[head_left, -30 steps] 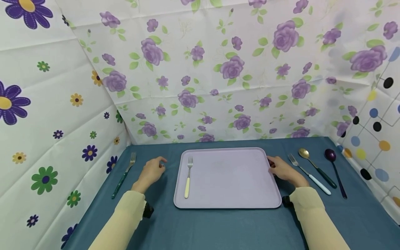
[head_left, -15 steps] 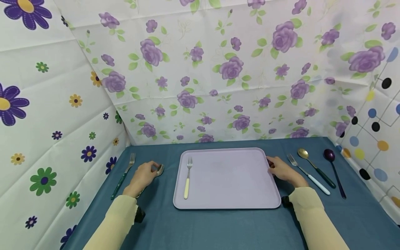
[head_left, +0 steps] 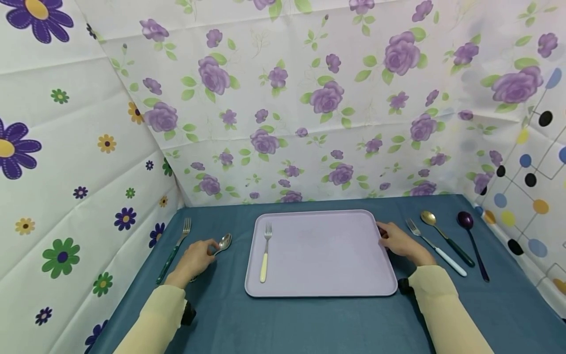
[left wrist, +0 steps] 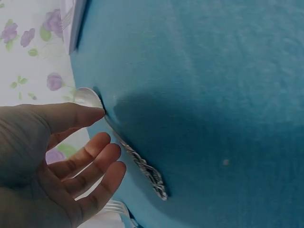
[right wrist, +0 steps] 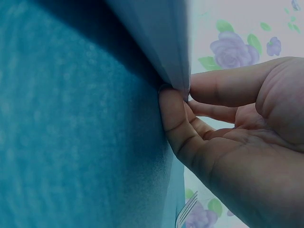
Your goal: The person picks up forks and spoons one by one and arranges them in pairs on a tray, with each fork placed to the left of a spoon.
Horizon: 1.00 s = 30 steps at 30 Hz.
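A silver spoon (head_left: pixel 225 241) with an ornate twisted handle (left wrist: pixel 148 172) lies on the cloth left of the tray. My left hand (head_left: pixel 193 259) is over it, thumb and forefinger about its neck. The other fingers are loosely bent in the left wrist view. No firm hold on the spoon shows. A pale lilac tray (head_left: pixel 323 255) lies in the middle, bearing a fork with a cream handle (head_left: pixel 264 265) at its left side. My right hand (head_left: pixel 399 241) pinches the tray's right edge, thumb and fingers on either side of the rim.
A fork with a green handle (head_left: pixel 172 255) lies at far left. On the right are a fork with a white handle (head_left: pixel 442 253), a gold spoon with a green handle (head_left: pixel 455 248) and a dark purple spoon (head_left: pixel 473 241). Patterned cloth walls (head_left: pixel 283 98) enclose the table.
My left hand has drawn back toward me and to the left, uncovering the spoon's bowl. The spoon's bowl stays nearly in place over the last half second. My right hand remains at the tray's edge.
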### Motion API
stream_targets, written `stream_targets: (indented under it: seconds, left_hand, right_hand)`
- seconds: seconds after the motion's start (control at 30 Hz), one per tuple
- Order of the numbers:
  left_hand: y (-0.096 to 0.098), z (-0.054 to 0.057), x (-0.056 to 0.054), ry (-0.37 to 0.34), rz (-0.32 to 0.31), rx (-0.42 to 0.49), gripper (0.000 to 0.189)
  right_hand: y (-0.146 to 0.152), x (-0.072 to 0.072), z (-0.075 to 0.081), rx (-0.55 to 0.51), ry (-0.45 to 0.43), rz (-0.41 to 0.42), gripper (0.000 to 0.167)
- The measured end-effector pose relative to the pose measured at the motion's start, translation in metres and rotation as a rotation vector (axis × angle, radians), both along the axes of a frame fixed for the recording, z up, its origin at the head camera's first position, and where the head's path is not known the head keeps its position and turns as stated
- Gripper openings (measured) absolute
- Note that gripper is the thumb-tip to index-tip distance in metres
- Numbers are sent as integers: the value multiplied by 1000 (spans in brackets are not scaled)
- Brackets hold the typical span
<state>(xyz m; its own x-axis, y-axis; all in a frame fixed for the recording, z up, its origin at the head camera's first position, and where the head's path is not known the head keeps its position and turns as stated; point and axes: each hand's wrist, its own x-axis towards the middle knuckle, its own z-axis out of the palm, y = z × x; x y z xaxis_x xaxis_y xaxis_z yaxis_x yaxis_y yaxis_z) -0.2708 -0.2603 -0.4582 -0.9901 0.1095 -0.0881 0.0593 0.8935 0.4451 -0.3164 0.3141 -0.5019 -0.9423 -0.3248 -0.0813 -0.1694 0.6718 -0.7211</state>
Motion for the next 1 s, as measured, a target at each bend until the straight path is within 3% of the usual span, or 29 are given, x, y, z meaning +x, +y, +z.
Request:
stream_targets:
  seconds: [0.5, 0.83, 1.0]
  left_hand:
    - [-2, -14, 2, 44, 0, -64, 34]
    - [2, -10, 4, 89, -10, -130, 31]
    - [7, -6, 2, 77, -2, -153, 31]
  right_hand:
    - [0, -1, 0, -1, -2, 2, 62]
    - [0, -2, -2, -12, -2, -5, 63]
    - [1, -2, -4, -8, 5, 0, 62]
